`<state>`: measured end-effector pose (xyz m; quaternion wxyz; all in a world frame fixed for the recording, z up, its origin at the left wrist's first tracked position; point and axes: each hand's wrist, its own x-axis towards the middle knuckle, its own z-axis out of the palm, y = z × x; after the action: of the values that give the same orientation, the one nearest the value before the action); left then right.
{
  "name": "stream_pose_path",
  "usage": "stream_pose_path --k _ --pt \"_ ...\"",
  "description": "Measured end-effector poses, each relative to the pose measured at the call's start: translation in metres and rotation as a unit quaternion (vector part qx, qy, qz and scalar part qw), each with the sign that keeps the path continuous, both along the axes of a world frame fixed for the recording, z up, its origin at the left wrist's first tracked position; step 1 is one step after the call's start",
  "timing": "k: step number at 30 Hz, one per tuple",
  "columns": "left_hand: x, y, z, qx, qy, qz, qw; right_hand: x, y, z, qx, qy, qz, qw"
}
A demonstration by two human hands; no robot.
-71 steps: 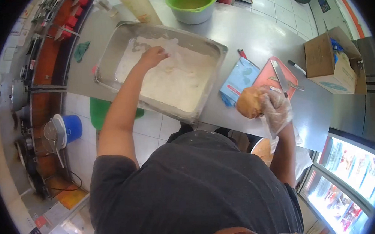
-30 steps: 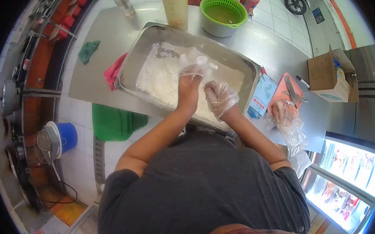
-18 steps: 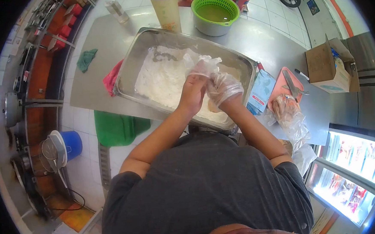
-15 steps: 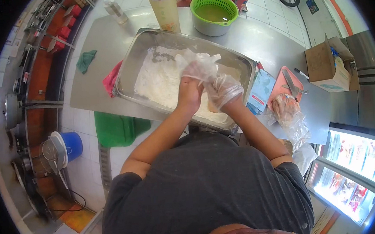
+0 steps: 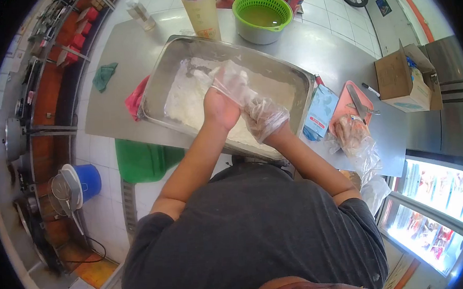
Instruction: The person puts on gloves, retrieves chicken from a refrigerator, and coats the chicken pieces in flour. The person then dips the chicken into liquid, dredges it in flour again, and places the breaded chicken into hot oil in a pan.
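Note:
Both my hands are over a metal tray (image 5: 158, 77) holding white flour-like powder (image 5: 183, 99). My left hand (image 5: 223, 100) has loose clear plastic, apparently a disposable glove (image 5: 233, 81), over its fingers, while its palm heel and wrist are bare. Its fingers look stretched out inside the plastic, though they are blurred. My right hand (image 5: 266, 117) wears a crinkled clear plastic glove down to the wrist. Its fingers are closed at the plastic stretching across from my left hand. Part of the powder is hidden behind my hands.
Behind the tray stand a tall beige cylinder (image 5: 202, 19) and a green strainer in a basin (image 5: 264, 34). To the right are a blue packet (image 5: 320, 110), a pink tray (image 5: 342, 105) with metal utensils, bagged food (image 5: 351, 129) and a cardboard box (image 5: 405, 89). Cloths lie left.
Both hands have shifted left and slightly lower in the view. The plastic between them now looks more stretched over my left fingers. The tray has stayed in place.

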<state>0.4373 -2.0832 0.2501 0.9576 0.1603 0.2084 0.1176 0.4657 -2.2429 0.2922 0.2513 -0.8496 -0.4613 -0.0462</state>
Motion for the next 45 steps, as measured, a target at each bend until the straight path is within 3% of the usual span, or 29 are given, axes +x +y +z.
stream_pose_path --k 4,7,11,13,14,16,18,20,21,23,27,29,31,32,34,37,39,41,43,45 --pt "0.000 -0.006 0.007 0.022 -0.023 0.097 0.995 -0.002 0.002 -0.007 0.014 0.052 0.035 0.998" --pt "-0.005 -0.005 0.022 -0.012 -0.064 0.085 0.994 -0.002 0.002 -0.015 0.043 0.034 0.038 0.998" --pt "-0.012 0.021 0.030 -0.016 -0.080 0.057 0.995 -0.008 0.001 -0.016 -0.034 0.052 0.030 0.998" --pt "-0.009 0.029 0.016 0.047 -0.109 0.041 0.992 -0.006 0.000 -0.011 -0.056 0.045 0.022 0.997" --pt "-0.005 0.030 0.010 0.053 -0.130 0.056 0.989 -0.008 -0.002 -0.007 0.003 0.006 0.026 1.000" --pt "-0.002 0.024 -0.010 0.197 -0.111 0.064 0.972 -0.008 0.001 0.008 0.069 -0.051 0.056 0.995" --pt "0.004 0.011 -0.028 0.268 -0.152 0.085 0.947 -0.009 0.010 0.026 0.071 0.078 0.006 0.994" --pt "0.001 -0.007 -0.014 0.298 -0.151 0.079 0.939 -0.006 0.020 0.031 0.039 0.115 -0.002 0.993" --pt "-0.009 -0.011 0.002 0.207 -0.128 0.017 0.970 -0.005 0.022 0.031 0.005 0.165 -0.035 0.986" --pt "-0.019 -0.020 0.011 0.113 -0.110 -0.039 0.987 -0.003 0.021 0.025 -0.010 0.147 -0.027 0.989" --pt "-0.009 -0.030 -0.004 0.116 -0.091 0.040 0.988 0.004 0.016 0.008 -0.013 0.086 0.018 0.996" --pt "-0.013 -0.029 0.000 0.068 -0.086 -0.034 0.993 0.007 0.015 -0.001 -0.002 0.061 0.037 0.997" --pt "-0.005 -0.024 -0.008 0.135 -0.123 0.008 0.983 0.009 0.018 -0.007 0.038 0.198 0.049 0.978" --pt "-0.002 -0.021 -0.012 0.200 -0.156 0.050 0.966 0.007 0.018 -0.003 0.039 0.197 0.050 0.978" --pt "-0.004 -0.014 -0.007 0.163 -0.137 0.052 0.976 0.002 0.017 0.008 0.081 0.396 0.094 0.910" --pt "-0.019 0.002 0.032 0.046 -0.078 0.052 0.994 -0.001 0.016 -0.001 0.072 0.389 0.171 0.902" --pt "-0.019 0.010 0.033 0.007 -0.059 0.052 0.997 -0.011 0.019 0.001 0.085 0.393 0.189 0.896" --pt "-0.012 0.016 0.019 0.086 -0.116 0.121 0.982 -0.015 0.019 -0.002 0.098 0.395 0.205 0.890" --pt "-0.009 0.021 0.009 0.145 -0.126 0.105 0.976 -0.011 0.021 -0.015 0.110 0.446 0.087 0.884" --pt "0.001 0.030 0.002 0.204 -0.135 0.092 0.965 -0.004 0.017 -0.015 0.138 0.443 0.052 0.885"
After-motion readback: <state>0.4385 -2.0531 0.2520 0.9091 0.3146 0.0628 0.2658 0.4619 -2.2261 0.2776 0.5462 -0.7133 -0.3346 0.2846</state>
